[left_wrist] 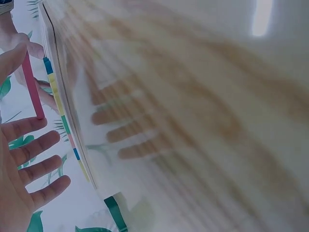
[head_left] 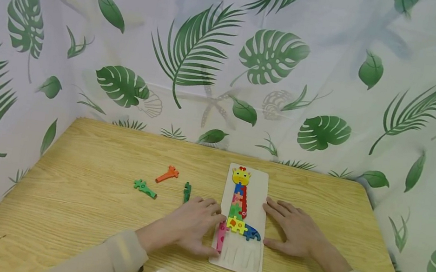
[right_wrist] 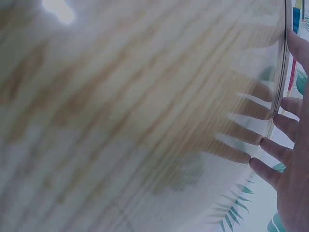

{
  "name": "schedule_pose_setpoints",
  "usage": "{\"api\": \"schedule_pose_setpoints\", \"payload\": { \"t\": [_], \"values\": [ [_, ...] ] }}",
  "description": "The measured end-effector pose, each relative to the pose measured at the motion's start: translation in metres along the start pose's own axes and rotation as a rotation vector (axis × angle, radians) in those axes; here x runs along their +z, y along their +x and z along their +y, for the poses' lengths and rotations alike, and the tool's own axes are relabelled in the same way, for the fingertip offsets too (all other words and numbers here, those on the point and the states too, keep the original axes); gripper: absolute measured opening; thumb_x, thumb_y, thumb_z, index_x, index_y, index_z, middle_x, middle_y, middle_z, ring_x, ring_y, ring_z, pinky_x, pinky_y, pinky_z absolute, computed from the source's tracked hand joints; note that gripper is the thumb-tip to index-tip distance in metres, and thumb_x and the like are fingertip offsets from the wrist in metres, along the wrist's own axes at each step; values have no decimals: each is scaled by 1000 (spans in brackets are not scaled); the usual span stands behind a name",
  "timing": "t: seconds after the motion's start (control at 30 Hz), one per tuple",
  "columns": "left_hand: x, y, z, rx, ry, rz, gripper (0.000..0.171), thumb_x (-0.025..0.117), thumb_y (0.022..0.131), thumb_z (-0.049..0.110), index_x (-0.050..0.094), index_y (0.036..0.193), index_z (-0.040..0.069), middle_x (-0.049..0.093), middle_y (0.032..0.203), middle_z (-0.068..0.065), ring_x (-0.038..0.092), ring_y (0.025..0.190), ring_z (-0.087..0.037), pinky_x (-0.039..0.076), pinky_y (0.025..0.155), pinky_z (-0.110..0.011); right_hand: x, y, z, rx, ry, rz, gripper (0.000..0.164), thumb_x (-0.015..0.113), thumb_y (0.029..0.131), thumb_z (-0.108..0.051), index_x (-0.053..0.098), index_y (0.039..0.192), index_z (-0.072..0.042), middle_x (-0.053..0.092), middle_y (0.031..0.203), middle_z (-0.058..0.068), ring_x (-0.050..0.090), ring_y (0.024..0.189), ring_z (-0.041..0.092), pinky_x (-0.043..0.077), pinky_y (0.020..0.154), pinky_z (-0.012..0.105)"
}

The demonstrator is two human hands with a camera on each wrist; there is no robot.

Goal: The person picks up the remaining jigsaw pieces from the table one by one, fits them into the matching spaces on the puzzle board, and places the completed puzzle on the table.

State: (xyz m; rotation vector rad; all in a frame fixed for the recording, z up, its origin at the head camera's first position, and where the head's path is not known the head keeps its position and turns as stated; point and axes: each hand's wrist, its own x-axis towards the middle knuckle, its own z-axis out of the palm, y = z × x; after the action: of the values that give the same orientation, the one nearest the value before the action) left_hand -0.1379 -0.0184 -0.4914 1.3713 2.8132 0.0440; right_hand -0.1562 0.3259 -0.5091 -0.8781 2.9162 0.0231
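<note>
Left hand: we see the left hand [head_left: 193, 227] pinching a pink piece [head_left: 221, 238] between thumb and index finger, one at each end; the other three fingers are spread and fairly straight, holding nothing.
Right hand: the right hand [head_left: 296, 231] is held wide, fingers straight and apart, with fingertips and thumb at the right edge of the board; we see nothing gripped in it.
Pink piece: over the lower left edge of the board [head_left: 257, 196], beside the yellow body piece [head_left: 241, 227]; the left wrist view shows it as a thin, flat-sided strip raised above the board.
Board: a pale, smooth, flat rectangle with rounded corners; we find shallow upright slots [head_left: 242, 257] pressed into its lower part.
Board contents: a giraffe in interlocking pieces, with a yellow head [head_left: 241, 177] on top, blue, orange-pink and green neck pieces below it, a red strip [head_left: 244, 201] along the right of the neck, and a dark blue piece [head_left: 252, 233] right of the yellow body.
Loose pieces: left of the board we count an orange piece [head_left: 167, 174], a green piece [head_left: 146, 188] and a dark green piece [head_left: 187, 192], all with knobbed outlines.
Table: the table [head_left: 96, 212] has wavy wood grain and a glossy top reflecting the fingers.
</note>
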Motion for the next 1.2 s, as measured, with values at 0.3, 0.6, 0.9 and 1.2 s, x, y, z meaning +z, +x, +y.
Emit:
{"api": "schedule_pose_setpoints", "payload": {
  "t": [0.3, 0.6, 0.9, 1.2],
  "values": [
    [-1, 9, 4, 6, -12, -37, 85, 54, 88, 84, 59, 147, 24, 63, 145, -2, 57, 136, -23, 51, 110, -42, 2, 2, 1, 6, -1, -10, 97, 51, 90, -85, 40, 164, -23, 39, 171, 4, 44, 153, 39, 43, 116, 66],
    [2, 15, 7, 24, 3, -51, 86, 55, 87, 85, 58, 149, 25, 64, 144, -1, 57, 136, -22, 51, 111, -42, 2, 2, 1, 5, 0, -7, 97, 52, 90, -84, 40, 164, -23, 39, 171, 4, 43, 153, 39, 43, 116, 66],
    [3, 17, 9, 31, 30, -65, 86, 54, 87, 86, 57, 150, 27, 64, 143, 0, 57, 135, -21, 52, 109, -40, -1, 1, -1, 0, 4, -4, 95, 52, 91, -83, 41, 163, -22, 39, 171, 3, 44, 153, 39, 44, 116, 65],
    [6, 18, 11, 44, 77, -62, 87, 55, 86, 87, 58, 149, 27, 65, 141, 1, 58, 132, -20, 53, 104, -36, 0, -1, 0, -9, 7, 30, 94, 56, 90, -80, 43, 162, -20, 42, 170, 5, 47, 150, 40, 44, 115, 66]
  ]
}}
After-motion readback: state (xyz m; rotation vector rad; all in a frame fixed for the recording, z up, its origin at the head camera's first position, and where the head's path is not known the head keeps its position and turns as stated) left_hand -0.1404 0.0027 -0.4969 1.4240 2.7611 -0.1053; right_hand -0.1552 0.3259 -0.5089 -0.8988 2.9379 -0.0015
